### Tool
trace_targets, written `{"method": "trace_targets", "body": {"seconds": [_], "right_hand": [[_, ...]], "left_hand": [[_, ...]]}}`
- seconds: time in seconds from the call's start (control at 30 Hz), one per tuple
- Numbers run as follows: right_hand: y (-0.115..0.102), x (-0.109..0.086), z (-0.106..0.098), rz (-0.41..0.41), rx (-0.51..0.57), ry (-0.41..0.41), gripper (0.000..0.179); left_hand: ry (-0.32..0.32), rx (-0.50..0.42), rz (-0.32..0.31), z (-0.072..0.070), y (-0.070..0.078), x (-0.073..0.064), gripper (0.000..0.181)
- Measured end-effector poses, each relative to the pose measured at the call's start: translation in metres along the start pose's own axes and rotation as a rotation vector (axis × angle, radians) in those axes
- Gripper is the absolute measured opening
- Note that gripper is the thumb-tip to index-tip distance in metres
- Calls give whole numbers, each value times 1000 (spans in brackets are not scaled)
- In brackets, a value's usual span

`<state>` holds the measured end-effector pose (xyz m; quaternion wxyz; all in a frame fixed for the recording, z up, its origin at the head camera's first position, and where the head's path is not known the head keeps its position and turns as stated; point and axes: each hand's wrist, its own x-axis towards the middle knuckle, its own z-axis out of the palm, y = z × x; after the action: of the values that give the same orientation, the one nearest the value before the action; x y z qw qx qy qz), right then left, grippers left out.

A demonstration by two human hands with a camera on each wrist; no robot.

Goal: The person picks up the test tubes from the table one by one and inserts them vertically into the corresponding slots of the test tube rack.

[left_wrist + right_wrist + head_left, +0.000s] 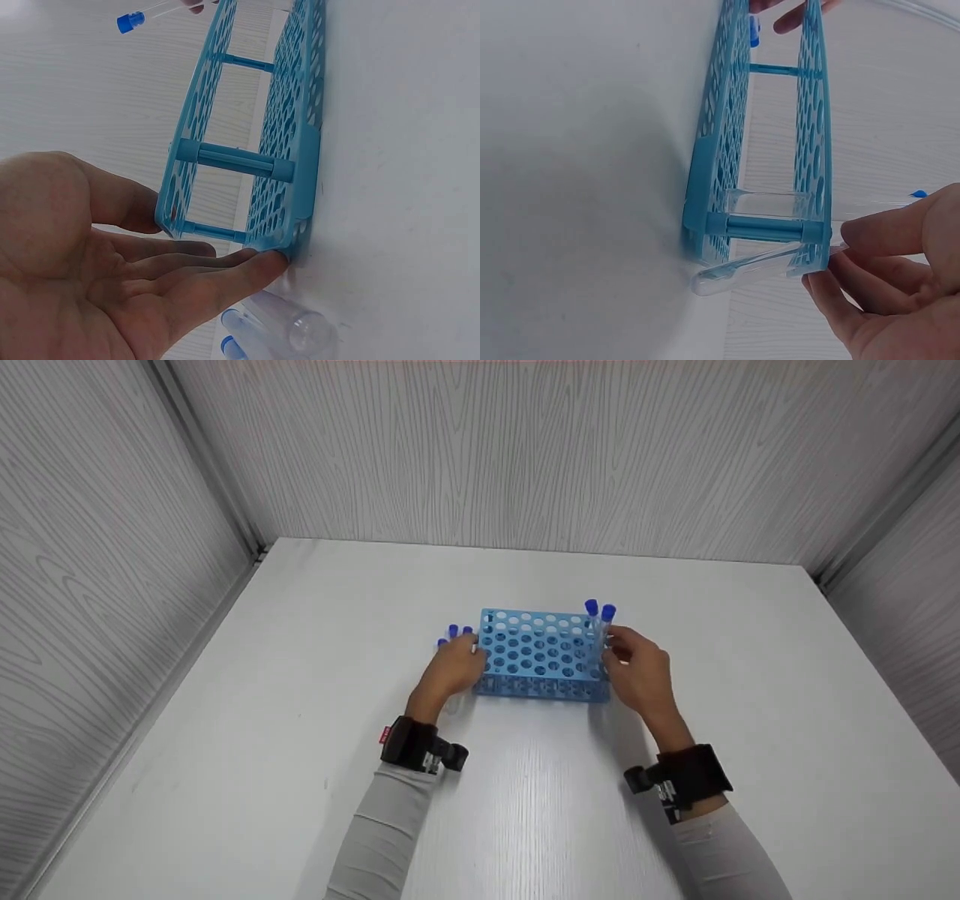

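Note:
A blue test tube rack with rows of round holes stands on the table between both hands. My left hand holds its left end, thumb at the upper plate and fingers along the lower one. At the right end, my right hand pinches a clear test tube with a blue cap between thumb and fingers. That tube slants across the rack's end, its rounded tip outside the lower plate. Another blue-capped tube stands in the rack beside it.
Several blue-capped tubes lie beside the rack's left end, partly hidden by my left hand in the head view. The white table is bounded by a grey wood-grain back wall and side walls.

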<state>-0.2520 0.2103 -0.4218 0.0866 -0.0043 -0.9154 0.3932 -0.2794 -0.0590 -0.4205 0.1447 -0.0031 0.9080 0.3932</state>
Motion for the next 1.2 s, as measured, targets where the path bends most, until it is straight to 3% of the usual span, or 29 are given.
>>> {"method": "trace_targets", "body": {"seconds": [0.2,0.7,1.2], "right_hand": [[1,0,1,-8,2,-5,42],[2,-1,4,-46,18,83,34],[0,-3,8,-32,36,148,29]], "left_hand": [[-2,0,-4,0,0,0,53],[5,-3,14,0,-1,0,53],[3,-5,15,0,-2,0,54]]}}
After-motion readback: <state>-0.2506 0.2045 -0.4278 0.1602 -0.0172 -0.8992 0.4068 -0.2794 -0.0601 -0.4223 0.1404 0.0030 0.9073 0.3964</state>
